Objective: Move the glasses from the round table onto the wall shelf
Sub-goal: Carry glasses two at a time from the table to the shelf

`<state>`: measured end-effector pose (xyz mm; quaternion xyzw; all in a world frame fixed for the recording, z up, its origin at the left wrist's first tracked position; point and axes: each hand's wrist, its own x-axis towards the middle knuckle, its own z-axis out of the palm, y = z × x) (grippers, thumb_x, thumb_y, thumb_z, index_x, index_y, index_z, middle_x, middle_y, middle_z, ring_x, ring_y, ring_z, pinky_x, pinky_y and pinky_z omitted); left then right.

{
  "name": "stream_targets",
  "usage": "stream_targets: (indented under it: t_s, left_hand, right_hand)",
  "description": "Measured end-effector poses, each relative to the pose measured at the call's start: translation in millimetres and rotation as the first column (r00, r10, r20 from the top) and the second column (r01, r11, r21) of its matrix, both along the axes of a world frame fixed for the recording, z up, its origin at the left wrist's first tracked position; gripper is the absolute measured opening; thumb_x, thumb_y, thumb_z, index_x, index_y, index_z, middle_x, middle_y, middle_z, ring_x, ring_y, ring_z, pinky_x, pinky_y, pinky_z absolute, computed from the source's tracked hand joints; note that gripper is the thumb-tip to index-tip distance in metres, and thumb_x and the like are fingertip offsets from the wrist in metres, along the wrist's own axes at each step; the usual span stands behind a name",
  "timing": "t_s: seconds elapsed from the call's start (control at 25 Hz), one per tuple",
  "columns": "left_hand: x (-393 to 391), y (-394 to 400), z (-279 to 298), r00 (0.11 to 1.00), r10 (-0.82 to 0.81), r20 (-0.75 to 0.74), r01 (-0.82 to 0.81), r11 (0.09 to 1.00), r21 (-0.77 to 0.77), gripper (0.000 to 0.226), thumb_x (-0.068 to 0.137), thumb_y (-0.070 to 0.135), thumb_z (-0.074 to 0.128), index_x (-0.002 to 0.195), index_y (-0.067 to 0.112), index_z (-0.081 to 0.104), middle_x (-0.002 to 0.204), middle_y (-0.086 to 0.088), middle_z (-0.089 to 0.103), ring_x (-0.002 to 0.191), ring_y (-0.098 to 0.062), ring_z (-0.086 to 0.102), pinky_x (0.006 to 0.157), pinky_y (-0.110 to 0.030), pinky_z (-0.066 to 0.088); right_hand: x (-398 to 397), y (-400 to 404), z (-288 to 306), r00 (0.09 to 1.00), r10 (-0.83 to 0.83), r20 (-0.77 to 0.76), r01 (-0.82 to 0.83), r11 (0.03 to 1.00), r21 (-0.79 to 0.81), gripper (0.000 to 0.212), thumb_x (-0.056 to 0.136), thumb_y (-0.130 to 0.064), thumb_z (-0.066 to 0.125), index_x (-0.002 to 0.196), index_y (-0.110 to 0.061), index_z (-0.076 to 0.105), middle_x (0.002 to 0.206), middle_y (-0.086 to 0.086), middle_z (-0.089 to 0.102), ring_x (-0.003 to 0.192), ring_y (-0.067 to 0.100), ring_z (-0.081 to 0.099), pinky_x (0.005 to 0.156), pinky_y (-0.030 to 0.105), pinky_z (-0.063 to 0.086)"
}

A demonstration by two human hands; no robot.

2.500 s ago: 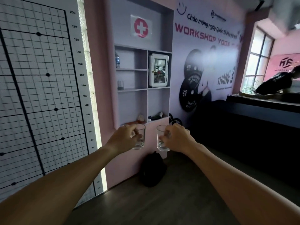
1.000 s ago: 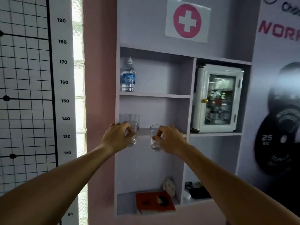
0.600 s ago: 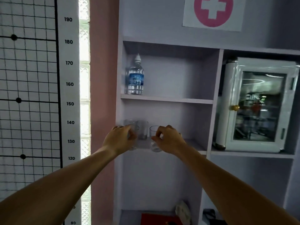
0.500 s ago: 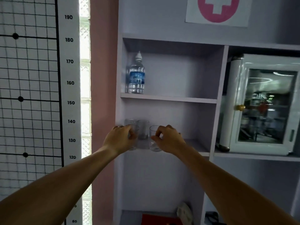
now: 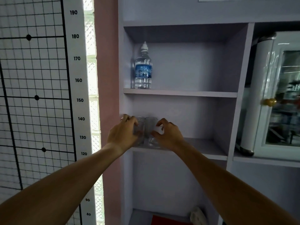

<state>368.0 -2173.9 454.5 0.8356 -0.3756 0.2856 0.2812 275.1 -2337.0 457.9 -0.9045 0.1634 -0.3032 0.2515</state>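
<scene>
Both my hands are at the left front of the lilac wall shelf's middle board. My left hand, a ring on one finger, is closed around a clear glass. My right hand pinches a second clear glass at its rim. The two glasses stand side by side, their bases at the board's front edge; I cannot tell whether they rest on it. Right behind them two more clear glasses stand on the same board, partly hidden by my fingers. The round table is out of view.
A water bottle stands on the board above, at its left. A white cabinet with a glass door fills the compartment to the right. A height chart hangs on the left wall. A red item lies on the bottom board.
I walked up to the shelf carrying a glass in each hand. Both hands have pushed the glasses forward over the middle board, close to the ones standing there.
</scene>
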Motion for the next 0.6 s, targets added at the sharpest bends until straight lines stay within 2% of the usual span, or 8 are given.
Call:
stream_targets:
  t_s: [0.2, 0.4, 0.6]
  left_hand:
    - [7, -1, -3, 0.999, 0.016, 0.032, -0.015, 1.000, -0.014, 0.033, 0.081, 0.022, 0.071, 0.105, 0.025, 0.048, 0.113, -0.004, 0.052, 0.077, -0.032, 0.065, 0.068, -0.032, 0.049]
    - [13, -2, -2, 0.998, 0.025, 0.065, -0.024, 1.000, -0.003, 0.021, 0.082, 0.017, 0.070, 0.094, 0.022, 0.053, 0.100, -0.003, 0.065, 0.078, -0.027, 0.064, 0.073, -0.037, 0.058]
    - [19, -6, -3, 0.988, 0.064, 0.138, -0.067, 0.998, 0.019, 0.014, 0.085, 0.022, 0.070, 0.098, 0.020, 0.066, 0.102, -0.002, 0.072, 0.087, -0.024, 0.068, 0.074, -0.026, 0.045]
  right_hand:
    - [13, 5, -2, 0.999, 0.031, 0.027, -0.033, 0.997, 0.070, 0.048, 0.082, -0.032, 0.070, 0.124, -0.023, 0.049, 0.117, 0.011, 0.059, 0.102, 0.029, 0.060, 0.079, 0.035, 0.052]
    - [21, 5, -2, 0.996, 0.079, 0.042, -0.083, 0.991, 0.103, 0.053, 0.081, -0.017, 0.070, 0.128, -0.020, 0.045, 0.120, 0.012, 0.057, 0.102, 0.027, 0.058, 0.072, 0.029, 0.047]
    - [26, 5, -4, 0.994, 0.089, 0.062, -0.095, 0.990, 0.105, 0.055, 0.080, -0.017, 0.071, 0.128, -0.019, 0.044, 0.115, 0.011, 0.057, 0.095, 0.024, 0.056, 0.068, 0.028, 0.044]
